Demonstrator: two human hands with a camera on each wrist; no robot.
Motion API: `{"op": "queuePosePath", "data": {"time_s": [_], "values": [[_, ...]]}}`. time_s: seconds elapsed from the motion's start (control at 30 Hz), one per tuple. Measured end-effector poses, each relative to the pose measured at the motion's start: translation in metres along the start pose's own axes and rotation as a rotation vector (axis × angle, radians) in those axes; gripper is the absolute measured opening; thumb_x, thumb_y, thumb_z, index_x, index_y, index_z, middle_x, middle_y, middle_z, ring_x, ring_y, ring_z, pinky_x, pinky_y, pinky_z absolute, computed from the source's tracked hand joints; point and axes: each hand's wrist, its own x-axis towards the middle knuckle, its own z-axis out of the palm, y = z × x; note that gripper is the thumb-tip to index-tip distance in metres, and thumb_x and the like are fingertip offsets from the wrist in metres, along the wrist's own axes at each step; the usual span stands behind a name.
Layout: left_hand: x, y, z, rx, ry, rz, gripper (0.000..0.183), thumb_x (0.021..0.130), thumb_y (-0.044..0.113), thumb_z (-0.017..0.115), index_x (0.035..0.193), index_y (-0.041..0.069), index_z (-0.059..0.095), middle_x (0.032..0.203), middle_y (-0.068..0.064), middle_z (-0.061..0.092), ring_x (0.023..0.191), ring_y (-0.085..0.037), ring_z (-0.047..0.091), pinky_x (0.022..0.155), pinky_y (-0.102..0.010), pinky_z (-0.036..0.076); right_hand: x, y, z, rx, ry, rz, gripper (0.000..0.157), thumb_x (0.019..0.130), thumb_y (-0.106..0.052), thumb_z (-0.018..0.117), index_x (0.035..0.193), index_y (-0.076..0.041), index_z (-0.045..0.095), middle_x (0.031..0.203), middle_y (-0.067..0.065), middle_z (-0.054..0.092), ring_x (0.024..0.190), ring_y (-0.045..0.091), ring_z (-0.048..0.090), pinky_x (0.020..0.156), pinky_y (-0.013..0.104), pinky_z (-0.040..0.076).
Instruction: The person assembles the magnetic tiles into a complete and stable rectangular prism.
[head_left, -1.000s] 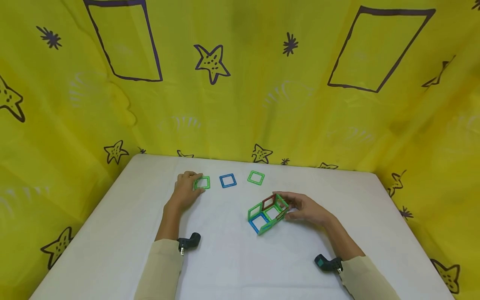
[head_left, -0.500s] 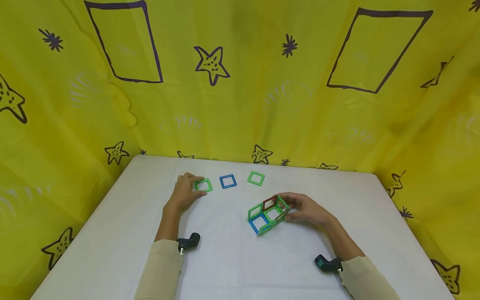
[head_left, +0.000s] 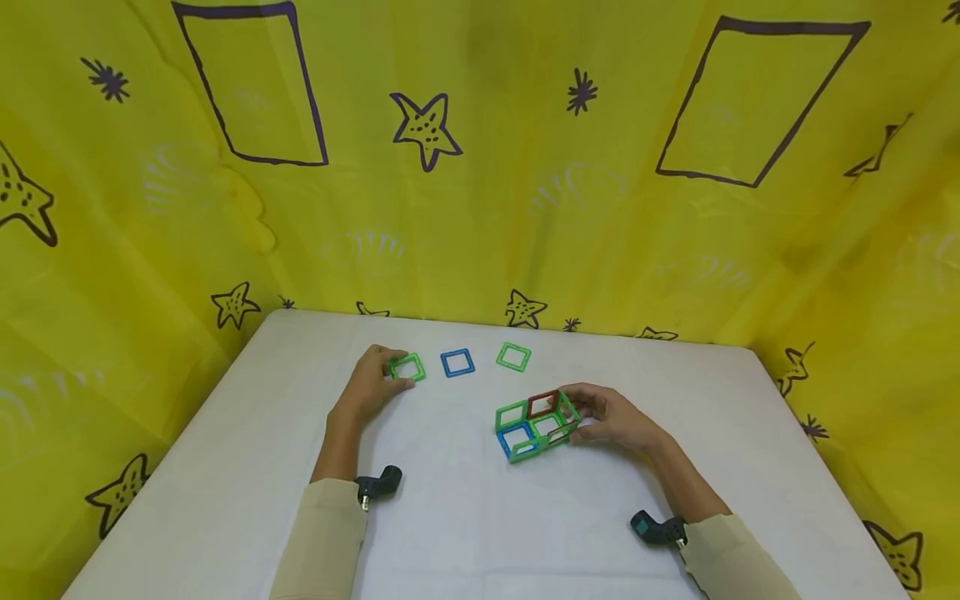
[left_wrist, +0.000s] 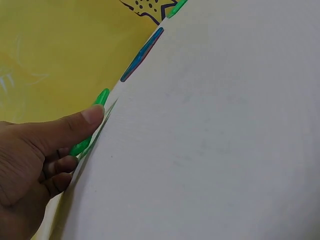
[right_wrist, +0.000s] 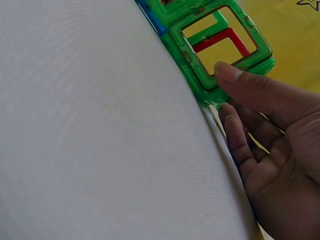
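My left hand (head_left: pixel 370 383) pinches a green square magnetic tile (head_left: pixel 421 365) at the back left of the white table. In the left wrist view, the thumb lies over this green tile (left_wrist: pixel 103 96), which is tilted a little off the tabletop. My right hand (head_left: pixel 621 419) grips the right end of a box-like structure of magnetic tiles (head_left: pixel 542 443). Its base shows blue and green, and its upright walls are green and dark red. The right wrist view shows the thumb on a green wall tile (right_wrist: pixel 182 56), with the other fingers lower and partly behind the structure.
A blue square tile (head_left: pixel 461 373) and another green square tile (head_left: pixel 511 367) lie flat toward the table's back edge, right of the left hand. A yellow curtain (head_left: pixel 487 225) with star drawings surrounds the white table (head_left: pixel 450 517) at the back and sides.
The green tile between the left fingers has shifted slightly right and tilted. The tile structure has turned slightly, its near-left end swinging away from me; the right hand stays almost in place.
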Motion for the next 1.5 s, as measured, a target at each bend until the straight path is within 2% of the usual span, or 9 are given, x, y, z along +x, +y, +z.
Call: {"op": "queuePosePath", "data": {"time_s": [0.13,0.27,0.4,0.53,0.7,1.0,1.27,1.5], "values": [[-0.0006,-0.0015,0.0001,0.002,0.008,0.004,0.056,0.091,0.015,0.084,0.141,0.002,0.065,0.13,-0.017,0.055,0.107,-0.032,0.051,0.092,-0.045,0.045,0.0007,0.0003,0.0001,-0.004,0.003,0.01,0.066,0.083,0.005,0.085,0.142,0.006,0.056,0.135,0.023,0.063,0.103,0.026,0.062,0.089,0.026,0.053],[-0.0008,-0.0024,0.001,0.012,-0.001,0.004,0.053,0.09,0.016,0.083,0.14,0.003,0.067,0.133,-0.017,0.053,0.111,-0.033,0.051,0.095,-0.047,0.046,0.0015,-0.0009,0.001,-0.002,0.008,0.028,0.066,0.082,0.003,0.086,0.142,0.004,0.057,0.134,0.023,0.063,0.104,0.027,0.06,0.09,0.026,0.052],[-0.0013,-0.0024,0.0028,0.027,-0.015,-0.01,0.059,0.088,0.021,0.087,0.141,0.004,0.066,0.136,-0.017,0.049,0.114,-0.034,0.05,0.097,-0.048,0.045,0.0007,-0.0016,0.0023,0.001,0.011,0.032,0.067,0.082,0.003,0.086,0.142,0.006,0.057,0.134,0.024,0.063,0.103,0.027,0.06,0.09,0.027,0.052],[-0.0006,-0.0021,0.0042,0.035,-0.014,-0.003,0.064,0.085,0.021,0.09,0.141,0.002,0.066,0.129,-0.017,0.051,0.109,-0.032,0.049,0.093,-0.044,0.044,-0.0003,-0.0009,0.0032,0.0,0.015,0.038,0.068,0.082,0.004,0.086,0.143,0.007,0.056,0.135,0.024,0.062,0.102,0.025,0.061,0.089,0.028,0.053],[-0.0002,0.0,0.0037,0.047,-0.009,0.013,0.062,0.084,0.019,0.091,0.138,0.0,0.067,0.118,-0.016,0.054,0.099,-0.029,0.049,0.084,-0.04,0.042,-0.0014,-0.0017,0.0037,-0.004,0.024,0.042,0.068,0.082,0.003,0.086,0.143,0.006,0.056,0.135,0.024,0.062,0.103,0.025,0.06,0.09,0.028,0.052],[0.0003,0.0018,0.0027,0.028,0.007,0.002,0.058,0.083,0.019,0.092,0.133,0.0,0.071,0.117,-0.015,0.056,0.098,-0.028,0.049,0.083,-0.039,0.042,-0.0018,-0.0028,0.0021,-0.004,0.036,0.036,0.069,0.083,0.003,0.086,0.143,0.007,0.054,0.134,0.025,0.061,0.103,0.027,0.062,0.089,0.027,0.053],[0.0018,0.0015,0.002,-0.003,0.016,0.037,0.057,0.082,0.019,0.093,0.13,-0.002,0.072,0.113,-0.014,0.059,0.095,-0.027,0.049,0.08,-0.038,0.042,-0.0027,-0.0038,0.0042,0.014,0.058,0.041,0.069,0.083,0.004,0.086,0.143,0.008,0.053,0.133,0.024,0.062,0.103,0.025,0.062,0.088,0.026,0.053],[0.0018,0.0058,0.0022,-0.047,0.035,0.078,0.054,0.08,0.014,0.093,0.126,-0.004,0.073,0.107,-0.014,0.062,0.095,-0.029,0.055,0.083,-0.041,0.047,-0.0021,-0.0007,0.0064,0.021,0.118,0.025,0.067,0.081,0.006,0.085,0.14,0.009,0.055,0.127,0.023,0.063,0.099,0.024,0.06,0.084,0.024,0.053]]}}
